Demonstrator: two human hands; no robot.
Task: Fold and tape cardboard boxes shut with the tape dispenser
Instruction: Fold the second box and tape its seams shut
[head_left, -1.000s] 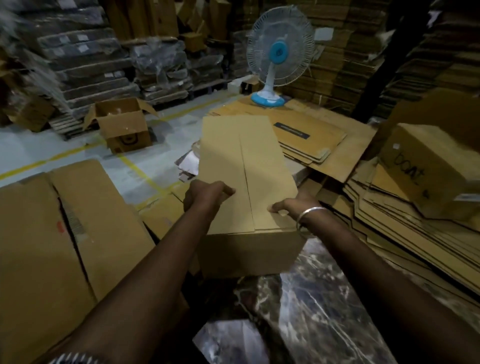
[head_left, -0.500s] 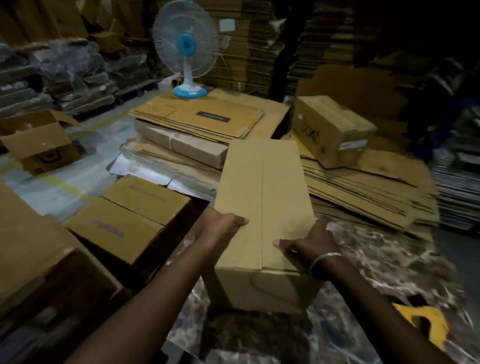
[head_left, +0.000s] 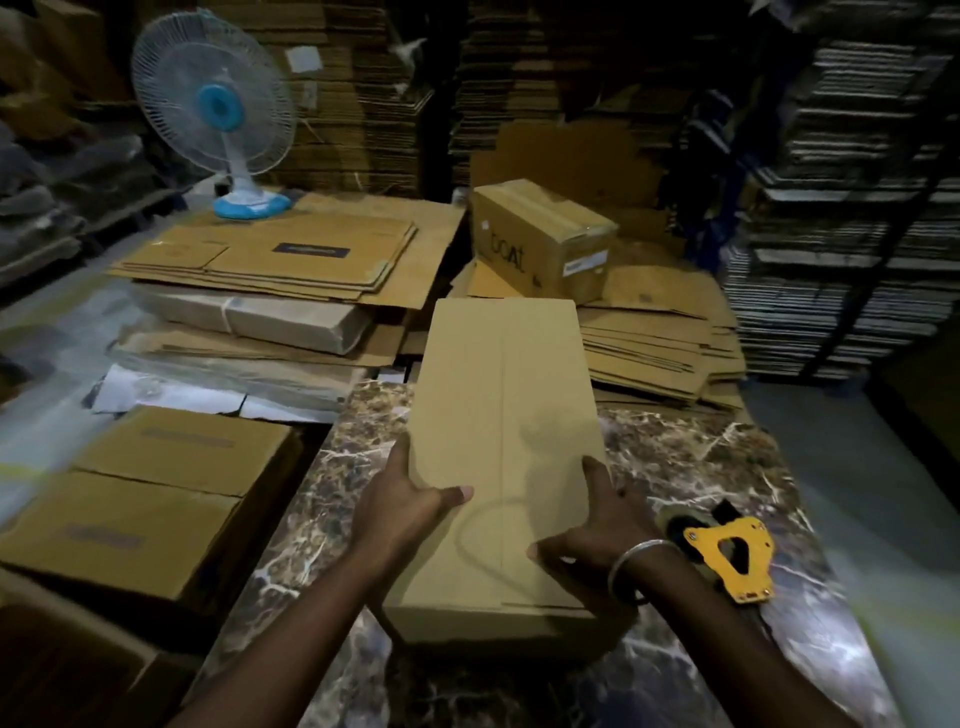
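A long cardboard box lies on the marbled worktop, its length running from the near edge away toward the far side, the two top flaps folded down so their seam runs down the middle. No tape shows along that seam.

The left hand grips the box at its left edge — fingers down the side, thumb laid across the top flap. The right hand holds the right edge the same way, thumb on top and fingers wrapped round the side; a metal bangle sits on that wrist.

The tape dispenser (yellow frame, dark roll) lies on the worktop just right of the right wrist, apart from the box; neither hand touches it.

To the left of the worktop, lower down, stand closed brown cartons. On the far side lie stacks of flattened cardboard, with a white and blue fan standing at their far left. A taped box with handwriting on its side sits on more flattened sheets at the far right — behind it, tall stacks of cardboard fill the dim background.
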